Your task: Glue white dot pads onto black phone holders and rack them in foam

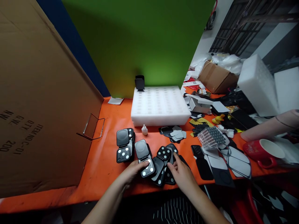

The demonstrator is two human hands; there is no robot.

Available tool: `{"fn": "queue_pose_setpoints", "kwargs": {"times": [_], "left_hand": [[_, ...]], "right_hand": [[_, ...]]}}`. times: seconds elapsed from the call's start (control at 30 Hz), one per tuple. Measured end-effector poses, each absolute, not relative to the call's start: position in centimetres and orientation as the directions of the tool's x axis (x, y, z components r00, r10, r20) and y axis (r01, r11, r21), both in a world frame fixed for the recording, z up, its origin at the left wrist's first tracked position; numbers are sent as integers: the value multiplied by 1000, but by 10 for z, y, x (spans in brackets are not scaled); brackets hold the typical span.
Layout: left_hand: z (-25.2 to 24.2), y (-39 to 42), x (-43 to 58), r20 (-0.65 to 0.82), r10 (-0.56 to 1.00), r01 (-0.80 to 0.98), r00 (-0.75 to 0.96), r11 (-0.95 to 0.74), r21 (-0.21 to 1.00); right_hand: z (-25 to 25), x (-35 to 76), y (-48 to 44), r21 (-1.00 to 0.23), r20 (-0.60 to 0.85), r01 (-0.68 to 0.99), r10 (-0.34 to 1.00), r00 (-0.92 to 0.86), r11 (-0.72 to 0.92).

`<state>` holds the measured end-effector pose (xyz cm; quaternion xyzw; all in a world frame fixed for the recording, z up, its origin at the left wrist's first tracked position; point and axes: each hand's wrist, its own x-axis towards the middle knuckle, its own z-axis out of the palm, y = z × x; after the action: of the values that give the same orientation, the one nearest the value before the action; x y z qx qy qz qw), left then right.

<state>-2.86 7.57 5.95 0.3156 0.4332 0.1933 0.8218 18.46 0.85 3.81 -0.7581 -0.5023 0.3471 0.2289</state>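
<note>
My left hand (135, 170) has its thumb on the dotted half of an opened, hinged black compact case (141, 149). This case lies on others like it, one half plain grey and the other black with white dots. My right hand (181, 171) reaches into a fanned pile of similar compact cases (164, 153), thumb and forefinger at the edge of one case (172, 147); the other fingers are curled. A separate stack of opened compact cases (123, 154) stands left of my left hand. Beyond the hands are a small white dropper bottle (144, 130) and loose rounded black and grey plates (177, 133).
A white foam block (161, 116) stands behind, with an upright black case (140, 83) on its back left corner. A large carton (46, 109) borders the left of the orange table (100, 174). On the right are a red mug (253, 152), clear plastic packaging (211, 138) and scraps.
</note>
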Motion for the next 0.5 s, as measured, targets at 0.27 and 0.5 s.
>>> {"fn": "queue_pose_setpoints", "kwargs": {"times": [0.27, 0.5], "left_hand": [[62, 86, -31, -571, 516, 79, 638, 694, 715], [64, 91, -34, -492, 592, 54, 638, 603, 796]], "right_hand": [[20, 183, 25, -798, -437, 318, 854, 280, -513], [26, 162, 35, -694, -378, 507, 858, 348, -511]]}}
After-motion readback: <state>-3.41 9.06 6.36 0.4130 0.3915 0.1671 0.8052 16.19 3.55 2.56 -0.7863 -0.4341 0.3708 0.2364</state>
